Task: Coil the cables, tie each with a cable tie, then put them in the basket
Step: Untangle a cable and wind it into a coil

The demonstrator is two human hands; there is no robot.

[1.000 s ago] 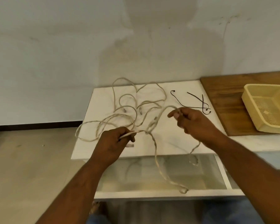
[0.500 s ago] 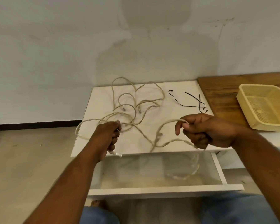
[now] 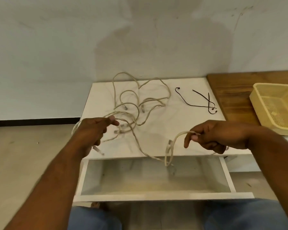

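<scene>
Cable [image 3: 181, 133] hangs between the two grips and sags over the open drawer [image 3: 156, 195]. The left grip [image 3: 91, 131] is curled round one end. The right grip [image 3: 218, 135] pinches a loop. The other cables [image 3: 133, 125] lie tangled on the surface [image 3: 181, 123], so a hard pull may snag them or drag them off the near edge. There is bare room on the right, near the ties [image 3: 196, 106] and basket [image 3: 256, 103].
</scene>
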